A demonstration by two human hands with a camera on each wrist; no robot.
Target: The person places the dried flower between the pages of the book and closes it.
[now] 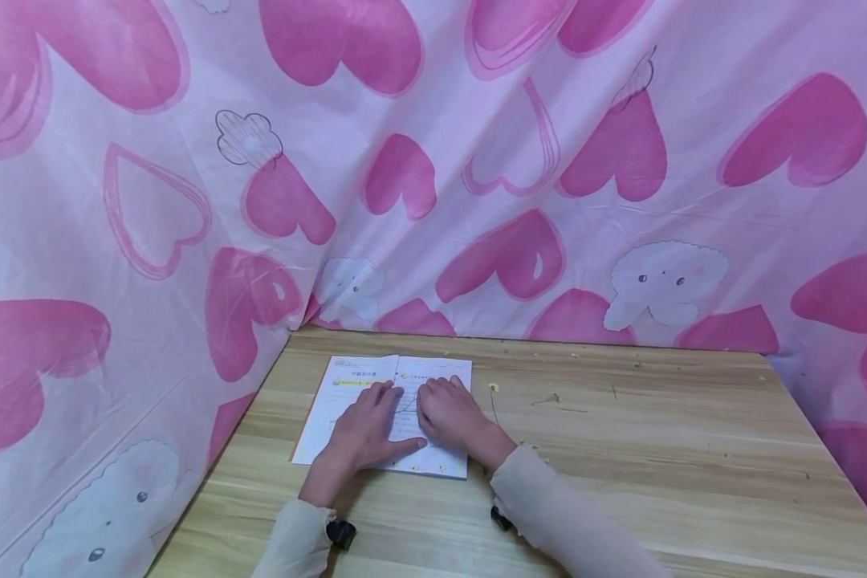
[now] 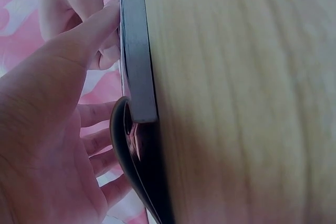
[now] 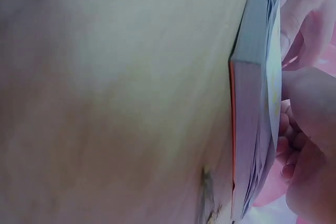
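Observation:
An open book (image 1: 441,464) with printed pages lies on the wooden table. My left hand (image 1: 364,425) rests on it near the fold, its fingers straight and its thumb stretched toward the right page. Over the right page, my right hand (image 1: 451,411) has its fingers curled. A thin dark stem (image 1: 405,408) lies between the hands and runs up to the right fingertips, which pinch it; its far end is hidden under that hand. From the right wrist view, the curled right fingers (image 3: 290,129) sit close against the page of the thick book (image 3: 247,93).
Right of the book lies a small yellow flower (image 1: 494,388) on a long stem. Farther right are a dried sprig (image 1: 552,398) and loose bits of stem (image 1: 573,410). Small yellow petals (image 1: 531,445) lie near the right wrist. A pink heart-print curtain (image 1: 506,201) borders the table.

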